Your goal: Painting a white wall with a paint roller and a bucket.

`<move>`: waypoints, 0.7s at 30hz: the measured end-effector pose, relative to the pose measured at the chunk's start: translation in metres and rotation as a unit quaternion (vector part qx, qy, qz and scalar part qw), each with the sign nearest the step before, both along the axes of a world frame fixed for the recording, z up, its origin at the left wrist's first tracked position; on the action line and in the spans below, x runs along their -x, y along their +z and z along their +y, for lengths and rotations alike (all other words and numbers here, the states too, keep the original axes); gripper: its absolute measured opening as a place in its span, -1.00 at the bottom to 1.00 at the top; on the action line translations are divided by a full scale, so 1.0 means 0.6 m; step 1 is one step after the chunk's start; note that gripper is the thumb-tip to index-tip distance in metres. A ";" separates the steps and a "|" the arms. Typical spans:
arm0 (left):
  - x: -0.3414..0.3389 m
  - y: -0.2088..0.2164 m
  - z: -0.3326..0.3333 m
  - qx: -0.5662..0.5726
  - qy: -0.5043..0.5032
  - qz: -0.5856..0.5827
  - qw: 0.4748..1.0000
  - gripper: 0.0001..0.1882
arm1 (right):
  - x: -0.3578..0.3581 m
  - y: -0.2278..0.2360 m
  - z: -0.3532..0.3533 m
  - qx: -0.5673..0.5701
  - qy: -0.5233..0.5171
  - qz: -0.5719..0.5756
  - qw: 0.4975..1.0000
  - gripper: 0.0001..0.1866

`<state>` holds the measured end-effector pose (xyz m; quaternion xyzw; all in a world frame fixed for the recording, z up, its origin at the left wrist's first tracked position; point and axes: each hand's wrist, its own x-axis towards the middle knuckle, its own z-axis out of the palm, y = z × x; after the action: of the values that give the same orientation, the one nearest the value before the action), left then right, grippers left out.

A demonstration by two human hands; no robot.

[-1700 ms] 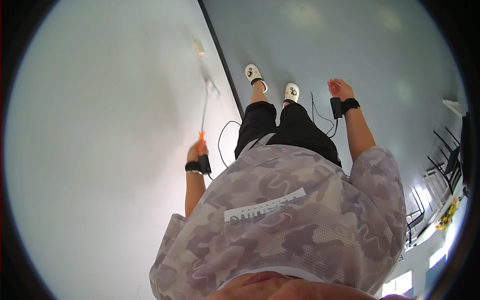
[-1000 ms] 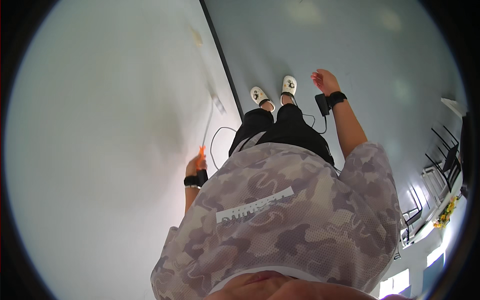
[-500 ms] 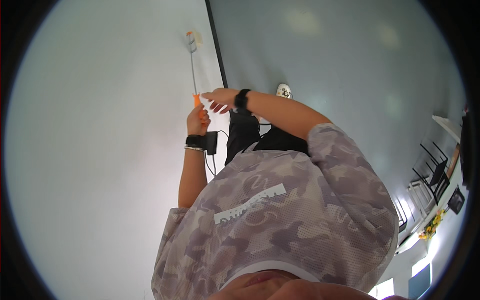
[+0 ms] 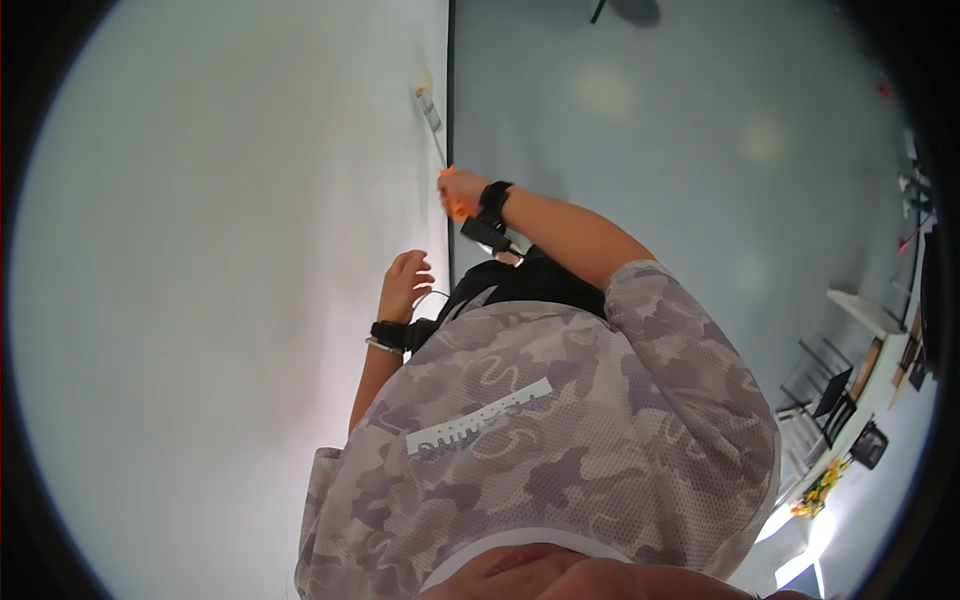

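Observation:
My right hand (image 4: 462, 186) is closed around the orange handle of a paint roller (image 4: 431, 112). The roller's thin metal rod runs up and away from the handle to a greyish roller head with an orange end, which lies over or close to the white wall (image 4: 220, 250); whether they touch I cannot tell. Lower and to the left, my left hand (image 4: 407, 278) is empty, its fingers apart and slightly curled, in front of the wall. Black bands circle both wrists, and a black box-like piece (image 4: 487, 235) hangs by the right one.
A dark strip (image 4: 451, 60) divides the wall from the grey floor (image 4: 640, 130). Chairs (image 4: 825, 395), a white table (image 4: 862, 310) and yellow flowers (image 4: 820, 490) stand far to the right. Part of a dark round object (image 4: 634, 10) shows at the top.
The roller has passed from my left hand to my right. My left hand has let go and dropped lower. The view has turned, and the roller appears closer to the dark strip.

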<state>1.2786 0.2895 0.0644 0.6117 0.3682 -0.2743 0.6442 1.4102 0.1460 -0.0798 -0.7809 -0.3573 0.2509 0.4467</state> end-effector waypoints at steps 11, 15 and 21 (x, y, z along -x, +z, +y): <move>0.036 -0.086 0.051 -0.013 0.132 -0.044 0.990 -0.74 | -0.158 0.016 -0.018 -0.131 -0.254 0.799 0.530 -0.75; 0.046 -0.096 0.018 -0.050 0.237 -0.048 0.969 -0.76 | -0.196 -0.012 0.014 -0.096 -0.175 0.868 0.455 -0.75; 0.086 -0.065 -0.107 -0.070 0.474 -0.036 0.877 -0.80 | -0.191 -0.014 0.044 0.041 -0.113 0.914 0.388 -0.79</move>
<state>1.2270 0.2253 0.0256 0.4165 0.6091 0.1126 0.6655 1.5248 0.1724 -0.0882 -0.1322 0.3682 0.7750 0.4963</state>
